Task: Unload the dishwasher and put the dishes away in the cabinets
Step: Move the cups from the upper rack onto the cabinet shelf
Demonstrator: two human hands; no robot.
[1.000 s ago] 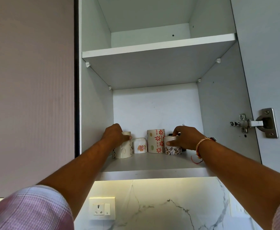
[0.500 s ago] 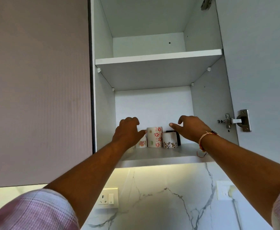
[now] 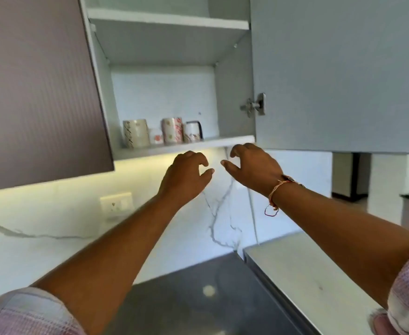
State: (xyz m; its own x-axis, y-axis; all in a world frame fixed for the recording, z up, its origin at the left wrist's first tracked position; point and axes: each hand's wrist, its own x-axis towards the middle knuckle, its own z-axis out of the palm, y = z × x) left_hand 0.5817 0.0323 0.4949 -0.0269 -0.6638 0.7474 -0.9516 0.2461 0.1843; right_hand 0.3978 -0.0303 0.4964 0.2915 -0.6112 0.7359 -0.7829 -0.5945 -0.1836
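Both hands had come off the mugs and dropped back out of the cabinet. The left hand (image 3: 186,175) and the right hand (image 3: 254,168) hung just under the lower shelf (image 3: 223,140), fingers loosely curled and apart, gripping nothing. Up on that shelf four pieces stood upright in a row: a cream leaf-patterned mug (image 3: 135,132) on the left, a small white cup with an orange flower (image 3: 155,136), a tall red-flowered mug (image 3: 172,130), and a white mug with a dark handle (image 3: 192,132). That batch looked put away to me. The cabinet door (image 3: 331,68) stood open on the right. The dishwasher was out of sight, so how much was left I couldn't tell; likely another trip down, or shutting that door
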